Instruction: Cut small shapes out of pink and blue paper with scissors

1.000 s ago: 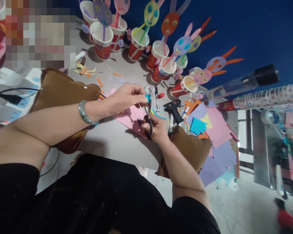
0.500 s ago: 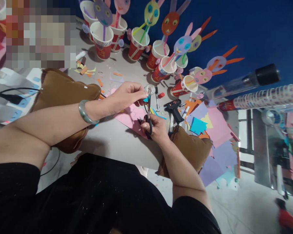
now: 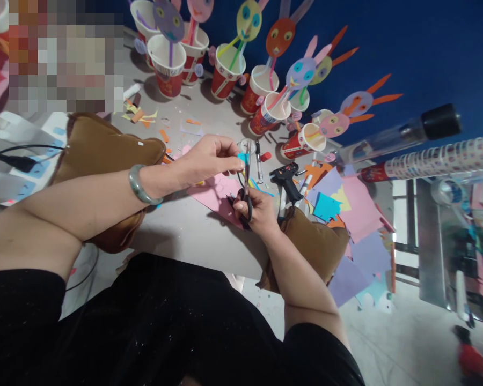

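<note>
My left hand (image 3: 213,160) pinches a small piece of blue paper (image 3: 242,157) between thumb and fingertips. My right hand (image 3: 257,210) grips a pair of dark-handled scissors (image 3: 247,179), its blades pointing away from me and touching or very close to the blue paper. Whether the blades are parted is hard to make out. Below both hands, a pink paper sheet (image 3: 213,197) with outlines drawn on it lies on the table. Just beyond the scissors are a marker pen (image 3: 259,167) and its red cap (image 3: 265,156).
A black glue gun (image 3: 286,179) lies right of my hands, beside coloured paper sheets (image 3: 360,212). Brown cushions (image 3: 108,155) flank the work spot. Red-and-white paper cups (image 3: 227,75) with paper rabbit faces line the blue partition. Stacked cups (image 3: 438,158) lie at right.
The blue paper has turned and shows more of its surface beside the blades. My left fingers have shifted slightly. My right hand has barely moved.
</note>
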### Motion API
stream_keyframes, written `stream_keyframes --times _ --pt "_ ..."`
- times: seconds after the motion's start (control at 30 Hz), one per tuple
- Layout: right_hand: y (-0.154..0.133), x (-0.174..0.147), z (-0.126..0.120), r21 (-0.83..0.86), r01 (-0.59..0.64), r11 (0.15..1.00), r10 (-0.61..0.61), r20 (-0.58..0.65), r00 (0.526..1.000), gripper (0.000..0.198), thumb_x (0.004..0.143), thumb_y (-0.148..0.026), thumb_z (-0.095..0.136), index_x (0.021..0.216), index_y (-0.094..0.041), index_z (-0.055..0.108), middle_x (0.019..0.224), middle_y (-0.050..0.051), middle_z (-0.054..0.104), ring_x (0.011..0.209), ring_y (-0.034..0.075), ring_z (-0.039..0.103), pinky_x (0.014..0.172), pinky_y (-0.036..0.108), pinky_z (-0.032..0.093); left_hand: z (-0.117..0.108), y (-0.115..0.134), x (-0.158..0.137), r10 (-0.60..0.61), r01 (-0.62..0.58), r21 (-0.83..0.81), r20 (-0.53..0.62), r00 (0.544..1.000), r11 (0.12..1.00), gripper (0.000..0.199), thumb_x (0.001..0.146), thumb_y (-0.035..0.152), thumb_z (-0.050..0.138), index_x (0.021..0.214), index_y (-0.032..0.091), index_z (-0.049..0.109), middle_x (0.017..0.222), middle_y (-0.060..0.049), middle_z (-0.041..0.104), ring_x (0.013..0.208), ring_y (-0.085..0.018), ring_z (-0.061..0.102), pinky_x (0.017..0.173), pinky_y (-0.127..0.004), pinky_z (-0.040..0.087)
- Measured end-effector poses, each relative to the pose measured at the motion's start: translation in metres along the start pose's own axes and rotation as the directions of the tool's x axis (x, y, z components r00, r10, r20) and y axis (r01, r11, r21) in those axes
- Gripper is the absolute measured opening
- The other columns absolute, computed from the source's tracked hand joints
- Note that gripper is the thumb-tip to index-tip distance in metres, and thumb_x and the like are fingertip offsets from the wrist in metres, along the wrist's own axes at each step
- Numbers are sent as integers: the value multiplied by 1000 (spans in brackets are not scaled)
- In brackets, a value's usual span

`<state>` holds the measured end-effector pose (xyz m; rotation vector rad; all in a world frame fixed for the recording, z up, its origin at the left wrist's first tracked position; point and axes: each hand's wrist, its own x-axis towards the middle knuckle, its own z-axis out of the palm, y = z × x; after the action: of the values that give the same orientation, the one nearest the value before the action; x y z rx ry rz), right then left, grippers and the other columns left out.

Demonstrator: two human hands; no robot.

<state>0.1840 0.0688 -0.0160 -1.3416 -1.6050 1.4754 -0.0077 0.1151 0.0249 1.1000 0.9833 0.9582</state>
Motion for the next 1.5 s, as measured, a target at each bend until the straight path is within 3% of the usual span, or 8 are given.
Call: stream_keyframes --times 0.53,1.0,1.5 --pt "-1 -1 2 49 -18 999 17 11 1000 62 60 -75 80 60 -22 47 46 -4 53 40 9 43 41 24 30 0 1 0 -16 16 -17 -17 1000 1000 23 73 -2 61 60 16 55 55 6 56 53 -4 53 53 -16 40" --pt "-2 -3 3 -6 -29 1000 30 4 1000 67 61 -84 72 60 -23 43 44 -5 51 38 9 41 39 24 28 -2 -5 3 39 -39 -8 -28 999 999 19 71 1 64 63 16 56 56 6 56 56 -5 56 54 -17 40" --pt "-2 -2 3 16 -28 999 28 -8 1000 65 61 -80 76 58 -23 43 44 -5 50 39 9 42 40 25 28 -3 -1 3 36 -37 -44 -25 999 998 19 80 7 61 63 16 58 61 2 62 59 -7 57 61 -20 46"
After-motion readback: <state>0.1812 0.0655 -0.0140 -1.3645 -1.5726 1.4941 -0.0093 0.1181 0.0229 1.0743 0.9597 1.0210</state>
